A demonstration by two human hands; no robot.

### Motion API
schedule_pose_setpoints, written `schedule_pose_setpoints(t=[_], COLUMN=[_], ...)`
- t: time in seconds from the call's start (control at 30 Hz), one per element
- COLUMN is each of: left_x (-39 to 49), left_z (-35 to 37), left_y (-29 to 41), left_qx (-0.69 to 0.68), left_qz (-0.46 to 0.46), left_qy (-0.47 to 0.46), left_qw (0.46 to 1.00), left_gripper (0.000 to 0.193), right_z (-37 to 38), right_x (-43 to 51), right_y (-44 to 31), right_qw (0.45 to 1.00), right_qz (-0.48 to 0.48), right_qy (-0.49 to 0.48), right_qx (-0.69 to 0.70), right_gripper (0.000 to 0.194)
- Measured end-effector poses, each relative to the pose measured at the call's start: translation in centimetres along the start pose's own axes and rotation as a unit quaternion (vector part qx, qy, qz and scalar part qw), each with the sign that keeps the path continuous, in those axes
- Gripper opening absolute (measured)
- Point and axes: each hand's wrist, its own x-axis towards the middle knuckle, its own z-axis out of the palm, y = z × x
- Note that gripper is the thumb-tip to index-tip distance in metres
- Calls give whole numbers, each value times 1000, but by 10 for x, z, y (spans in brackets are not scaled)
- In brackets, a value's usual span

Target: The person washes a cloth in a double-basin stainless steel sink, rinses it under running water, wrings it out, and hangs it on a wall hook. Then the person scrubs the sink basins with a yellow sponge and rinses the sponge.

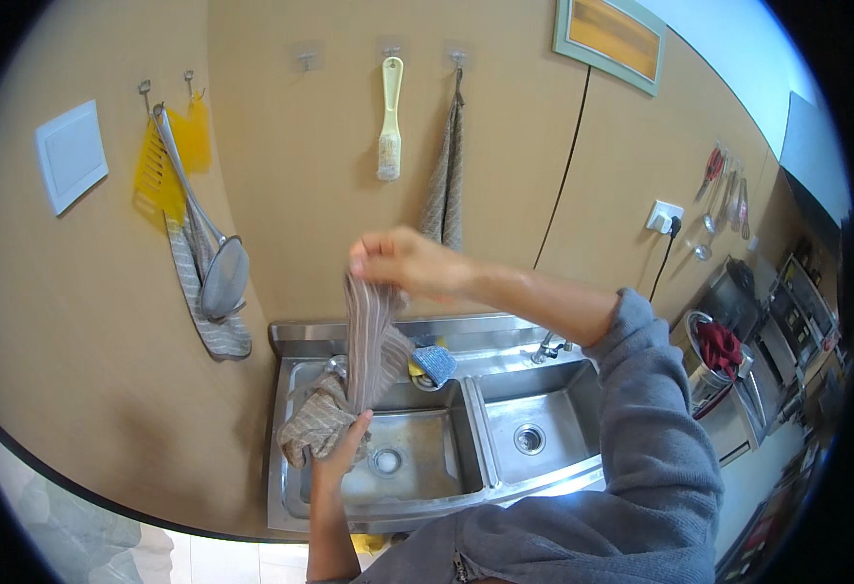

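Raised before the wall, my right hand [405, 264] pinches the upper edge of a brown-and-white striped cloth [368, 343], which hangs down over the left sink basin [427, 467]. Lower down, my left hand [343, 449] holds a bunched striped cloth [317, 420] above the same basin, its thumb touching the hanging one. Whether the two are one piece of fabric I cannot tell. Beyond the basin, a blue scouring sponge [435, 363] rests on a small dish at the sink's back ledge.
On the right are a second basin [529, 409] and a metal faucet [546, 349]. A brush [390, 120] and a folded cloth [447, 168] hang on wall hooks. A mesh strainer [225, 281] and yellow sheet [160, 171] hang left. A red cloth [720, 347] lies on a container at right.
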Motion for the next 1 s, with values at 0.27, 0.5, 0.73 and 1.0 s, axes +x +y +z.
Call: schedule_pose_setpoints(t=[0.27, 0.5, 0.73, 1.0], left_x=[-32, -50, -62, -77], left_z=[-19, -32, -37, -49], left_y=[-29, -95, -132, -80], left_qx=[-38, -25, -93, -103], left_qz=[-9, -132, -140, -211], left_qy=[93, 62, 98, 152], left_qw=[995, 989, 981, 960], left_gripper=[47, 78, 72, 69], right_z=[-51, -88, -51, 17], right_x=[174, 271, 297, 347], right_y=[-71, -98, -93, -95], right_qw=[907, 871, 849, 962], right_qz=[-228, -224, -362, -233], right_qy=[282, 408, 257, 140], right_qx=[-211, -153, -286, -23], right_gripper=[18, 19, 22, 17])
